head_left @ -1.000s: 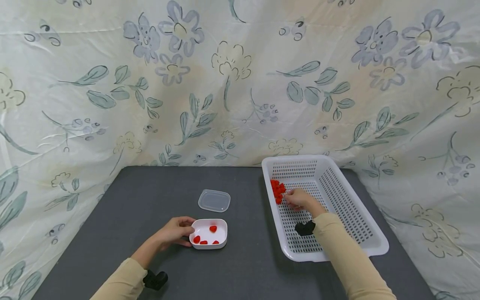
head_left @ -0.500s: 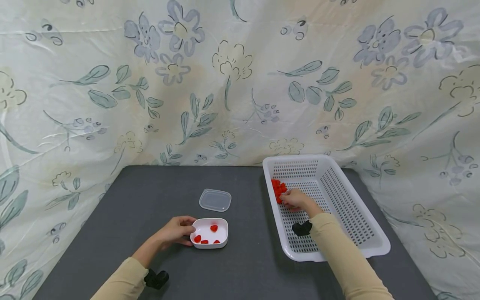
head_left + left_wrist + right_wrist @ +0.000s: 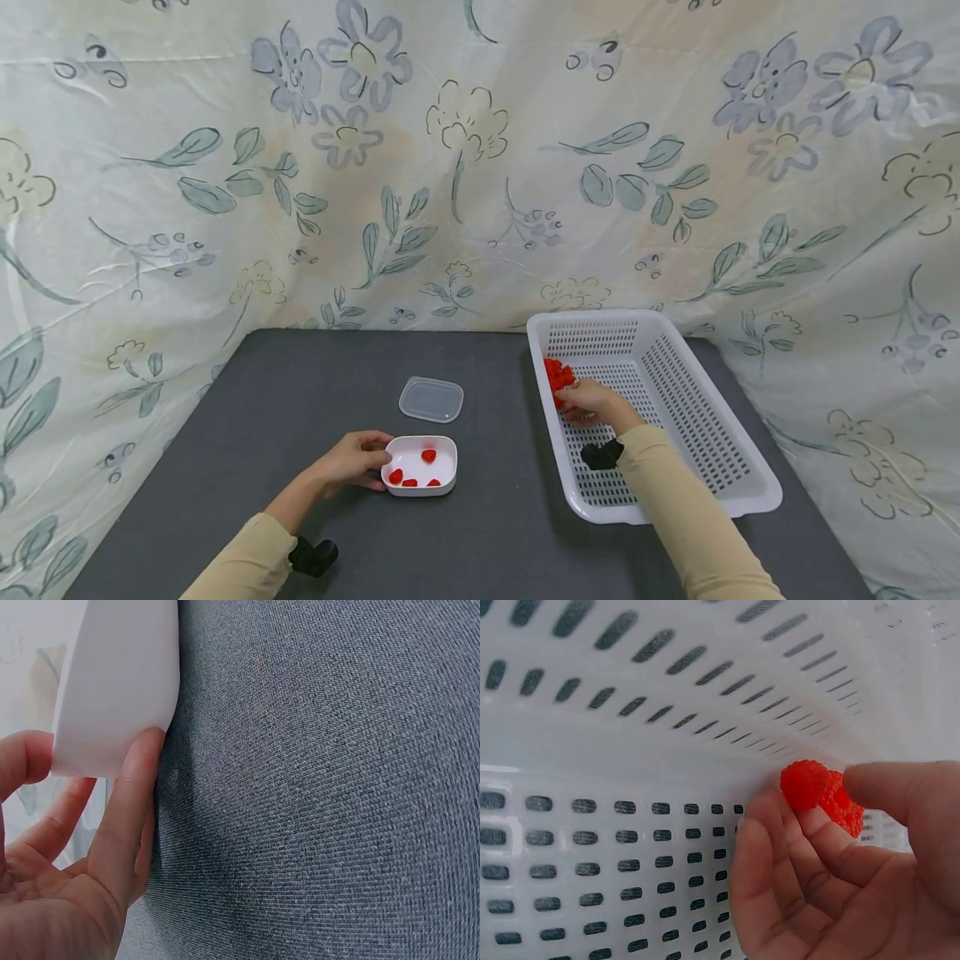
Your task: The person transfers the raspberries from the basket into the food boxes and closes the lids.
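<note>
My left hand [image 3: 352,460] grips the left end of a small white plastic container [image 3: 444,490]. In the left wrist view its thumb and fingers pinch the white wall [image 3: 124,682]. Several red raspberries [image 3: 428,456] lie spread inside it. My right hand [image 3: 596,402] reaches into a large white perforated basket [image 3: 738,446], at a cluster of raspberries [image 3: 557,375] along its left wall. In the right wrist view, red raspberries [image 3: 804,785] show between its thumb and fingertips; whether it pinches one cannot be made out.
A clear plastic lid [image 3: 431,400] lies flat on the dark grey table [image 3: 322,383], just beyond the container. The basket takes up the table's right side. A floral sheet [image 3: 480,208] hangs behind the table and along both sides.
My right hand has shifted slightly left, closer into the raspberry cluster by the basket wall. My left hand keeps its hold on the container, which has stayed in place.
</note>
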The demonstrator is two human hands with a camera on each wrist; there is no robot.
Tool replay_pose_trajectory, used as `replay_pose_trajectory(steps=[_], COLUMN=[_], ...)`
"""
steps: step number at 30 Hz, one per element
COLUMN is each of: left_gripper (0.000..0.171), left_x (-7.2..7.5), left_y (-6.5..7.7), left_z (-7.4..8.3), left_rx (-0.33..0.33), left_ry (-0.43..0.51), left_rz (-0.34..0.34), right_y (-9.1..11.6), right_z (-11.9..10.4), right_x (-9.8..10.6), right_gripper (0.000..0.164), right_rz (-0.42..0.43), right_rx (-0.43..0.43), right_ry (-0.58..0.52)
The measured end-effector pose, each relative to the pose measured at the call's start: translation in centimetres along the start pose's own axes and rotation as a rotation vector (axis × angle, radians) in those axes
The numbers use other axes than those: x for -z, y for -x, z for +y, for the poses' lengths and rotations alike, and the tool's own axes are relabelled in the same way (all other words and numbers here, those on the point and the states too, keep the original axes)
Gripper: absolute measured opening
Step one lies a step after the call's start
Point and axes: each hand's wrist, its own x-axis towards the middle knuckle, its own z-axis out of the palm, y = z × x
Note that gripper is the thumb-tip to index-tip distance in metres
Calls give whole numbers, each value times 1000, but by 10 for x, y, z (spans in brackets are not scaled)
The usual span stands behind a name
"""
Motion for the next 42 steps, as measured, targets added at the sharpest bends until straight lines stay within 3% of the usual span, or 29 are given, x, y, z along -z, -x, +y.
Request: replay_pose_trajectory(steps=[6, 17, 24, 32, 42], left_gripper=[43, 44, 42, 41, 42], left_x=[0, 2, 0, 0, 0], left_y=[0, -5, -3, -3, -2], left_z=[0, -8, -4, -3, -3], left_rx=[-8, -5, -2, 7, 5], left_ry=[1, 16, 4, 3, -2], left_rz=[-7, -7, 10, 15, 8], right_y=[0, -3, 2, 5, 15], right_z=[0, 3, -5, -19, -41], right_x=[0, 3, 13, 26, 37], right_gripper=[29, 31, 35, 27, 39], right_rz=[-56, -85, -95, -93, -88], right_rx=[-35, -32, 14, 75, 143], right_ry=[-79, -120, -120, -97, -61])
